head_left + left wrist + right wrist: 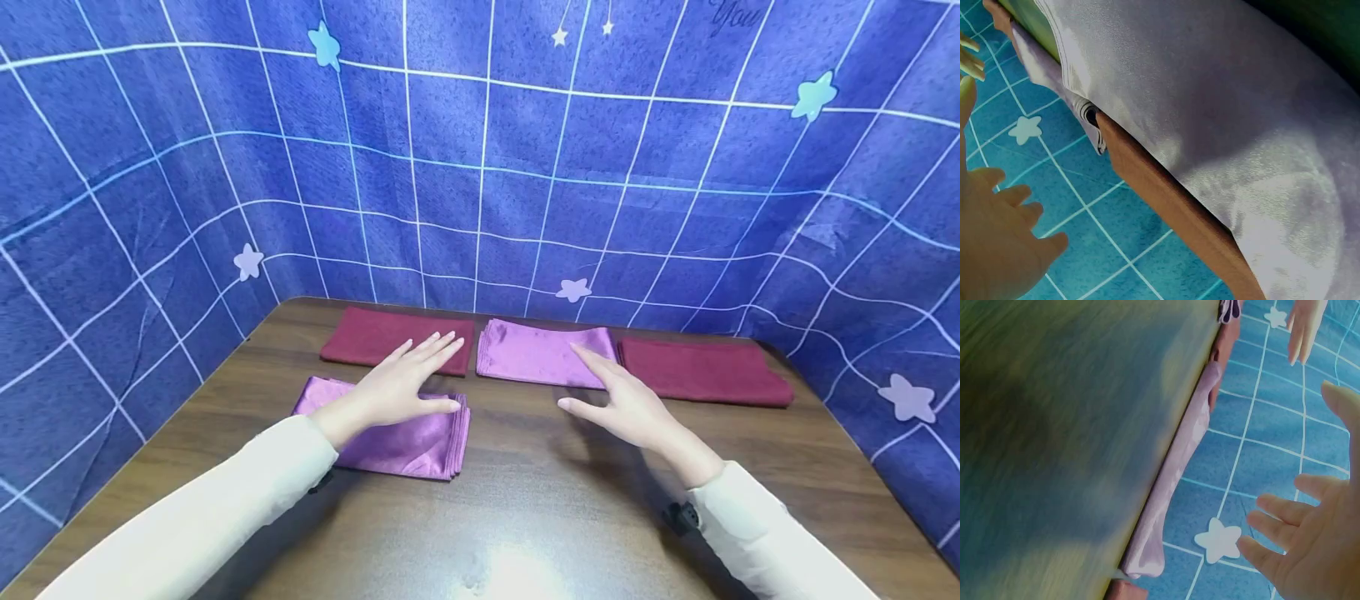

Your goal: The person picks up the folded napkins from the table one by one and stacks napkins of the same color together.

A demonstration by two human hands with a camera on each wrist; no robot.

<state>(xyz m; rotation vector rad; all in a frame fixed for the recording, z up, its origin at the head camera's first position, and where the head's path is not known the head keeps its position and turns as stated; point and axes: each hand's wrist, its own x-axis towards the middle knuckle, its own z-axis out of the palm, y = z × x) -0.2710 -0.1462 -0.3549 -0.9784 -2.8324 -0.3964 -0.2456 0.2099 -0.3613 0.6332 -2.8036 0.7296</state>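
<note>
Four is avoided here: several folded cloths lie on the wooden table. My left hand (399, 385) is held over a shiny purple folded cloth (397, 450), fingers extended and thumb apart, gripping nothing. Its fingertips overlap a dark red folded cloth (390, 333) behind in the head view. My right hand (628, 407) hovers with spread fingers over the wood, its index finger overlapping a second purple cloth (532, 354) at the back middle. To that cloth's right lies another dark red cloth (705, 372). In the left wrist view, the near purple cloth (1166, 81) fills much of the picture beneath the hand.
The brown wooden table (510, 500) has its far edge against a blue curtain (450, 167) with white grid lines and stars. The curtain also stands along both sides. Dark wrist devices (684, 517) sit at the sleeve cuffs.
</note>
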